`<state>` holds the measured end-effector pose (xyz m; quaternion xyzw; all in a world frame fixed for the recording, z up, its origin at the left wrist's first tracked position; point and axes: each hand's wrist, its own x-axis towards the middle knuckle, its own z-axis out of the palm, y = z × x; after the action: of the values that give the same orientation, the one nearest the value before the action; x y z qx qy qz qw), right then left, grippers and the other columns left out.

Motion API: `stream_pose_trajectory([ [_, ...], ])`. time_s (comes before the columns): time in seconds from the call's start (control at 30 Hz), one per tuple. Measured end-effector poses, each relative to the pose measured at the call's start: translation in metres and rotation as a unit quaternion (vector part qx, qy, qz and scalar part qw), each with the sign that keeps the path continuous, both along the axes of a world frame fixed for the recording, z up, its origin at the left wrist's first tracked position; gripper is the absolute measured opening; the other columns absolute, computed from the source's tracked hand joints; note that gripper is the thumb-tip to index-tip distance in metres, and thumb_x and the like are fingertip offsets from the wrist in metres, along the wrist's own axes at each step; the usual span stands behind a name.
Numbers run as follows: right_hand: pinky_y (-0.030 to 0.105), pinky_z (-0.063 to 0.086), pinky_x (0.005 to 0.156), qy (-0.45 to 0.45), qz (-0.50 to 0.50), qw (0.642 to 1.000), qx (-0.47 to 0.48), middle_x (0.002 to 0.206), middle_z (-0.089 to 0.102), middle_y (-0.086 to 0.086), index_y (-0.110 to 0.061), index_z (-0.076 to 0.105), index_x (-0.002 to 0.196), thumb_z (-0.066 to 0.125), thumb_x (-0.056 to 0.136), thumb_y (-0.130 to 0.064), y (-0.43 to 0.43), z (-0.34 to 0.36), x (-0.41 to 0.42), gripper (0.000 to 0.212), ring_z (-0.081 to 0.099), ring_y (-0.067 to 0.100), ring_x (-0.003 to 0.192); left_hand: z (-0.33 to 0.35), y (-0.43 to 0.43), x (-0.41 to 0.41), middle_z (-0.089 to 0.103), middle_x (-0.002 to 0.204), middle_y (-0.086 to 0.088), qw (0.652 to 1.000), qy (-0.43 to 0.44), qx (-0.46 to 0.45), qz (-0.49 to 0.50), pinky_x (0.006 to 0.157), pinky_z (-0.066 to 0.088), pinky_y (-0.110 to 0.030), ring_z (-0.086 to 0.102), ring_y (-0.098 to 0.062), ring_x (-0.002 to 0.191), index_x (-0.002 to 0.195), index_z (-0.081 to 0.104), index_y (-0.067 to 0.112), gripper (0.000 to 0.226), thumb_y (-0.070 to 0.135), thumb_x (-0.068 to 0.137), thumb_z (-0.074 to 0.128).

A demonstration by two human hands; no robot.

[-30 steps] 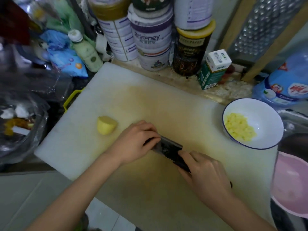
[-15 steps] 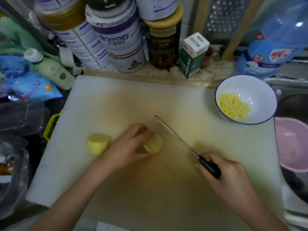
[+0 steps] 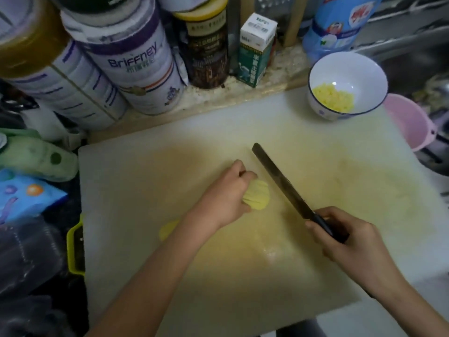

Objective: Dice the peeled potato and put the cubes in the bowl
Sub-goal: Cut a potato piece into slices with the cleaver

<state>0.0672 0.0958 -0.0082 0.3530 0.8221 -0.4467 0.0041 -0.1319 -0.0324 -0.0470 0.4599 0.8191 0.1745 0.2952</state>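
Observation:
A sliced piece of yellow potato (image 3: 257, 197) lies in the middle of the white cutting board (image 3: 136, 190), its slices still stacked together. My left hand (image 3: 226, 198) grips it from the left with curled fingers. My right hand (image 3: 349, 244) holds the black handle of a knife (image 3: 279, 181), whose blade runs up and left just to the right of the potato. A second potato piece (image 3: 167, 231) peeks out behind my left forearm. The white bowl (image 3: 364, 66) with a blue rim stands at the board's far right corner and holds potato cubes (image 3: 334, 99).
Large tins (image 3: 136, 64), a dark jar (image 3: 206, 45) and a green carton (image 3: 255, 52) line the back edge of the board. A pink basin (image 3: 408, 122) sits to the right of the bowl, a blue bottle (image 3: 340, 23) behind it. Bags and packets crowd the left side.
The knife has come up off the potato and now lies to its right, blade tilted flat. My left hand still holds the slices. The view has shifted closer and to the left.

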Motion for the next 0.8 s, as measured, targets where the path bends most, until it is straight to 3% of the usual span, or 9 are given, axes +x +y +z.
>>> stream_pose_trajectory([
  [0.13,0.044,0.053,0.057,0.006,-0.042,0.999,-0.025,0.068,0.065,-0.006,-0.031,0.065,0.086,0.06,0.072,-0.05,-0.019,0.0,-0.001,0.024,0.058,0.016,0.055,-0.002,-0.004,0.006,0.04,0.117,-0.002,1.0,0.005,0.022,0.021,0.096,0.042,-0.035,0.045,-0.02,0.11,0.134,0.048,0.012,0.058,0.015,0.082,0.074],
  [0.3,0.044,0.052,0.057,0.008,-0.054,0.998,-0.024,0.066,0.063,-0.006,-0.031,0.064,0.087,0.062,0.077,-0.045,-0.031,-0.002,-0.004,0.018,0.056,0.014,0.052,-0.006,-0.007,0.02,0.042,0.117,-0.003,0.996,0.012,0.054,0.069,0.095,0.038,-0.027,0.045,-0.02,0.112,0.128,0.051,0.009,0.046,0.016,0.086,0.069],
  [0.43,0.045,0.051,0.056,0.006,-0.051,0.999,-0.011,0.062,0.062,-0.001,-0.027,0.065,0.085,0.065,0.08,-0.04,-0.03,-0.002,-0.007,0.014,0.054,0.018,0.05,-0.007,-0.008,0.029,0.043,0.118,-0.005,0.993,0.028,0.064,0.092,0.097,0.039,-0.03,0.046,-0.023,0.114,0.126,0.052,0.007,0.046,0.017,0.085,0.071],
  [0.57,0.043,0.052,0.056,0.008,-0.06,0.998,-0.001,0.062,0.063,-0.003,-0.027,0.066,0.089,0.062,0.08,-0.044,-0.03,-0.001,-0.011,0.02,0.055,0.014,0.051,-0.006,-0.008,0.033,0.042,0.119,-0.005,0.991,0.021,0.06,0.121,0.098,0.037,-0.027,0.045,-0.023,0.115,0.13,0.05,0.008,0.05,0.018,0.085,0.07],
  [0.67,0.032,0.05,0.052,0.018,-0.064,0.998,0.007,0.065,0.063,-0.009,-0.028,0.063,0.093,0.054,0.081,-0.048,-0.035,0.004,-0.012,0.025,0.057,0.012,0.051,-0.003,-0.006,0.038,0.04,0.121,-0.004,0.987,0.013,0.054,0.149,0.097,0.034,-0.024,0.044,-0.022,0.117,0.133,0.048,0.01,0.052,0.019,0.087,0.069],
  [0.8,0.026,0.047,0.047,0.031,-0.1,0.994,-0.042,0.062,0.061,0.002,-0.024,0.061,0.091,0.049,0.086,-0.043,-0.048,0.013,-0.008,0.023,0.055,0.016,0.046,-0.002,-0.007,0.045,0.04,0.119,-0.004,0.984,0.008,0.055,0.172,0.098,0.034,-0.025,0.043,-0.022,0.116,0.129,0.049,0.009,0.047,0.019,0.088,0.068],
])
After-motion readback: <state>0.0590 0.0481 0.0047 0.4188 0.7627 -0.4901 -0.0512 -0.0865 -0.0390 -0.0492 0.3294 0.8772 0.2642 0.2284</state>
